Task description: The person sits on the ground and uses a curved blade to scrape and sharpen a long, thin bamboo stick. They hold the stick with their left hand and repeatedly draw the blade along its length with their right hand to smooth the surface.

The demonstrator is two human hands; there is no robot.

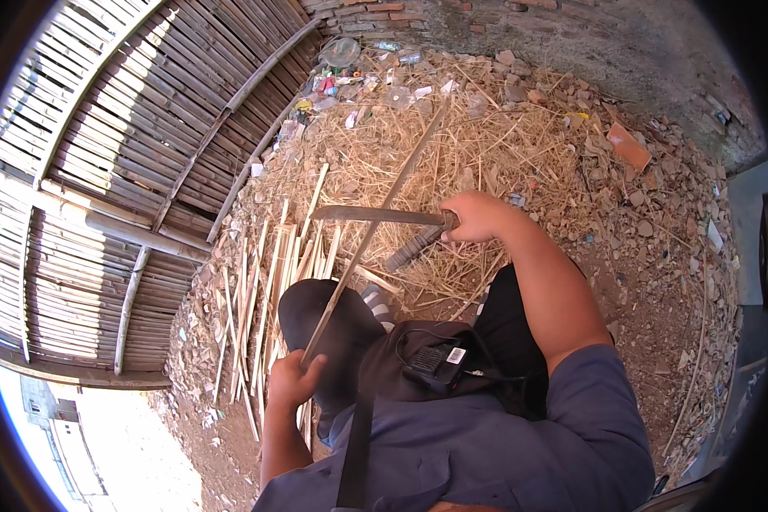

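Note:
My left hand [294, 380] is closed round the near end of a long, thin bamboo strip [404, 175], which slants away up and to the right over my knee. In my right hand [474, 215] is the handle of a machete [346, 212]. Its dark blade points left and crosses the strip about midway; I cannot tell how firmly they touch. Just below the machete, near my right hand, is a dark, ribbed, rod-like piece [414, 250] whose kind I cannot make out. Split bamboo strips [256, 299] lie in a loose bundle left of my knee.
Bamboo shavings [486, 145] cover the ground ahead. A slatted bamboo panel [128, 154] stands at left, and a brick wall [614, 51] rises behind. Litter [341, 81], rubble and an orange tile piece [629, 148] lie along the far edge. A black device [435, 363] rests on my lap.

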